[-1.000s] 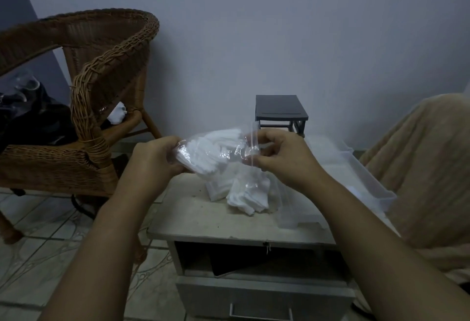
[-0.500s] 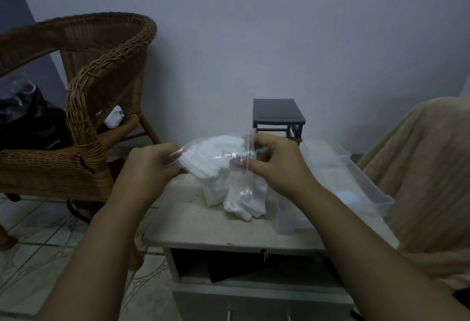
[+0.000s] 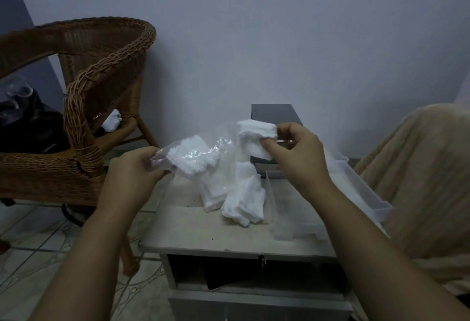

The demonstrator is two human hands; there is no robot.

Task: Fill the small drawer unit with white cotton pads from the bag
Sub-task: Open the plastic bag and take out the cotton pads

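My left hand (image 3: 132,170) grips the end of a clear plastic bag (image 3: 195,157) that still holds white cotton pads. My right hand (image 3: 295,152) pinches a stack of white cotton pads (image 3: 255,133) just outside the bag's mouth, above the table. Two heaps of loose cotton pads (image 3: 241,201) lie on the table top under the bag. The small dark drawer unit (image 3: 274,113) stands at the back of the table, half hidden behind my right hand. Clear plastic drawers (image 3: 356,188) pulled out of it lie at the right of the table.
The work surface is a small grey bedside table (image 3: 193,234) with an open shelf below. A wicker chair (image 3: 84,106) with dark bags on its seat stands to the left. A beige blanket (image 3: 419,180) covers furniture on the right. A plain wall is behind.
My right hand has drawn a stack of pads out of the bag and lifted it up and to the right. My left hand keeps hold of the bag, which now hangs lower.
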